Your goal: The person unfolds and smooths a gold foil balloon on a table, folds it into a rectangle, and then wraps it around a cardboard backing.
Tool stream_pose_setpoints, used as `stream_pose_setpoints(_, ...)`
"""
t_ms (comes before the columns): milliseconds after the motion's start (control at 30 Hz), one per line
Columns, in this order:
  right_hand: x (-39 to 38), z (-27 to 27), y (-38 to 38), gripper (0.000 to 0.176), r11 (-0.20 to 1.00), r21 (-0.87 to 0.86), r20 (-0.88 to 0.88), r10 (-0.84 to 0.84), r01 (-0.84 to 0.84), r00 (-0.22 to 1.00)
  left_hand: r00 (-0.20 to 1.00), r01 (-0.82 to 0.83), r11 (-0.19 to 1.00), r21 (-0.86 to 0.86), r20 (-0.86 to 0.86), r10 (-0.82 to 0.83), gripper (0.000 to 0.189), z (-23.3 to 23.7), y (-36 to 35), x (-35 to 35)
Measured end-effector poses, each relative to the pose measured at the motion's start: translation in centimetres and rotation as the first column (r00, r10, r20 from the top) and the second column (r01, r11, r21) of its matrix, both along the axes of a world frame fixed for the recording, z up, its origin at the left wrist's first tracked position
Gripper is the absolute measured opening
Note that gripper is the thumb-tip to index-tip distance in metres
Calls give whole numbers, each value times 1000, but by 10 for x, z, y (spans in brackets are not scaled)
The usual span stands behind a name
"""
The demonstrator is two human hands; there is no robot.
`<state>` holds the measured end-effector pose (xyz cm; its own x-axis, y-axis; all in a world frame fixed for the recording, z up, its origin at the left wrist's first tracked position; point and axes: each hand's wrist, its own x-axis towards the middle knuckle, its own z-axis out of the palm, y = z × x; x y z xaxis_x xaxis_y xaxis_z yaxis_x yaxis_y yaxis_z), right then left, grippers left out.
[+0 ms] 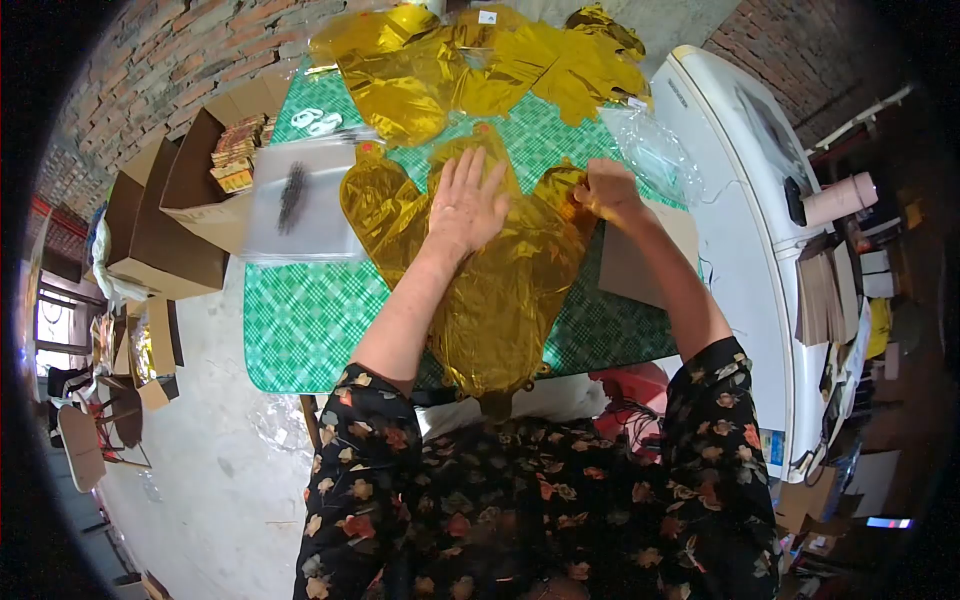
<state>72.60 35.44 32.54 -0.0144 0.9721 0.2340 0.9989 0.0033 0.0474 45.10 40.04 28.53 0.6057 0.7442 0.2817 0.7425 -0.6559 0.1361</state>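
So, the gold foil piece (490,290) is laid out on the green worktop (310,325), bottom end poking past the near edge. Left hand (468,208) is palm-down on it, fingers stretched and slightly spread. Right hand (608,192) is curled, grip pinching the foil's right lobe. Clear bags (270,215) sit left, more gold foil (400,95) beyond.
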Motion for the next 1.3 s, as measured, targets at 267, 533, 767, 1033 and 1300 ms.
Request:
stream_pose_setpoints(267,4,2,12,36,982,-181,-81,41,-55,996,1000,3,996,-89,6,-3,62,7,-2,0)
stream_pose_setpoints(533,-39,35,21,26,943,-284,-888,-191,-174,418,999,-7,998,-69,-36,5,62,10,-3,-1)
stream_pose_setpoints(767,-130,53,3,42,939,-256,-953,-285,-228,-105,990,81,992,94,106,-91,82,-26,13,-11)
stream_pose_setpoints(1033,-61,-6,-38,31,989,126,-618,142,-81,773,998,12,999,52,-60,-8,70,15,-5,-1)
stream_pose_setpoints(1300,-98,-22,-79,52,937,186,-192,328,-294,925,995,38,999,-6,-95,-39,70,26,-4,-4)
